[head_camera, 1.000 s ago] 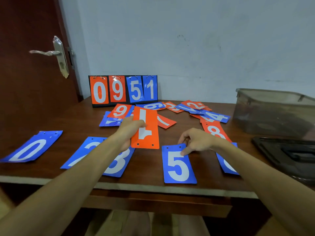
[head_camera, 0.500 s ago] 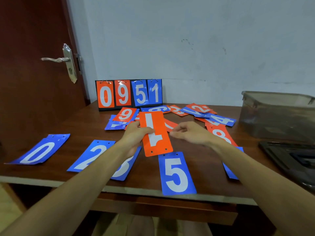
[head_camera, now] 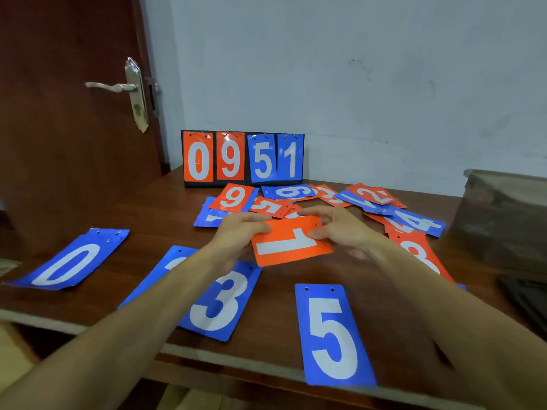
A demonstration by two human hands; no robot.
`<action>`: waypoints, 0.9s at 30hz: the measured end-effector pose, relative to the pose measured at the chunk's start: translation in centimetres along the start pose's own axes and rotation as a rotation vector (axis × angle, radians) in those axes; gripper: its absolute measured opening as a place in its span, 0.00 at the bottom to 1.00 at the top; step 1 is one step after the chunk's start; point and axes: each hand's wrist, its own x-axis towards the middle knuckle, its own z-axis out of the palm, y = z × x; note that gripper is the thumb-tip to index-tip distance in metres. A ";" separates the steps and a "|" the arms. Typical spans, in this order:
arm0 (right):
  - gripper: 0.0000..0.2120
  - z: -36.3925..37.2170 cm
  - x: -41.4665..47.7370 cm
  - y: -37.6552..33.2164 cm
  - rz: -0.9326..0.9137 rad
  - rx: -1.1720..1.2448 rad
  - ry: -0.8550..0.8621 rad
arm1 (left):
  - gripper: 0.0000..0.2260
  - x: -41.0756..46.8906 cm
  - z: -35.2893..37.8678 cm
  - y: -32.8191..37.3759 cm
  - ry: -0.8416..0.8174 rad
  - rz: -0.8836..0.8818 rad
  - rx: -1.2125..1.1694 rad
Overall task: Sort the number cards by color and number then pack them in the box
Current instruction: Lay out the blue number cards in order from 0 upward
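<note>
The box [head_camera: 503,220] is chopped off by the right edge of the frame and blurry, so you can't see inside it. Below it there's a dark flat thing [head_camera: 527,294], also cut off, and I honestly can't tell what it is. The left forearm covers most of one blue card [head_camera: 174,261], so its digit can't be read. A sliver of another blue card [head_camera: 460,287] pokes out from under the right forearm, with its number hidden too. The orange 8 [head_camera: 420,255] is half covered by the same arm. The loose pile [head_camera: 325,199] at the back of the counter [head_camera: 148,220] overlaps a lot. I can read an orange 9 [head_camera: 233,196], a blue 6 [head_camera: 288,191] and a blue 4 [head_camera: 417,221], but the rest is smeared or buried.

The orange 1 [head_camera: 290,244] is held between both hands and turned sideways, so the digit lies on its side. The left grip [head_camera: 239,232] has its thumb on top of the card's left end, with its fingers hidden underneath. The right grip [head_camera: 340,229] pinches the right end by the punched holes. The card sits in front of the pile and above the blue 3 [head_camera: 219,300] and blue 5 [head_camera: 331,332]. Whether it's clear of the counter is hard to say.

The blue 0 [head_camera: 68,261] lies flat, well off to the left. The flip stand [head_camera: 242,158] against the wall reads 0951.
</note>
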 end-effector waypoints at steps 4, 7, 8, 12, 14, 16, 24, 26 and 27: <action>0.22 0.6 1.6 -0.7 0.016 0.056 0.167 | 0.11 0.6 -0.9 -0.1 -0.061 -0.043 0.114; 0.18 1.5 2.7 -1.3 0.001 0.166 0.245 | 0.11 1.2 -1.4 -0.2 -0.054 -0.047 0.059; 0.17 2.0 3.2 -1.5 -0.005 0.190 0.243 | 0.11 1.4 -1.7 -0.3 -0.039 -0.032 0.044; 0.19 4.7 5.7 -3.0 -0.022 0.164 0.200 | 0.08 2.1 -4.3 -0.1 0.052 0.021 -0.018; 0.18 6.4 7.2 -4.5 -0.031 0.147 0.160 | 0.09 2.5 -6.5 -0.2 0.111 0.020 0.029; 0.17 8.1 8.9 -6.0 -0.061 0.136 0.117 | 0.07 3.0 -9.1 -0.3 0.161 0.043 0.044; 0.17 14.9 16.0 -8.4 -0.152 -0.023 0.033 | 0.07 5.3 -18.4 -1.8 0.456 0.243 0.310; 0.19 16.1 17.4 -8.4 -0.207 -0.201 0.027 | 0.08 5.6 -19.2 -2.3 0.387 0.278 0.437; 0.20 16.6 17.8 -8.5 -0.246 -0.314 0.028 | 0.09 5.8 -19.2 -2.4 0.322 0.287 0.521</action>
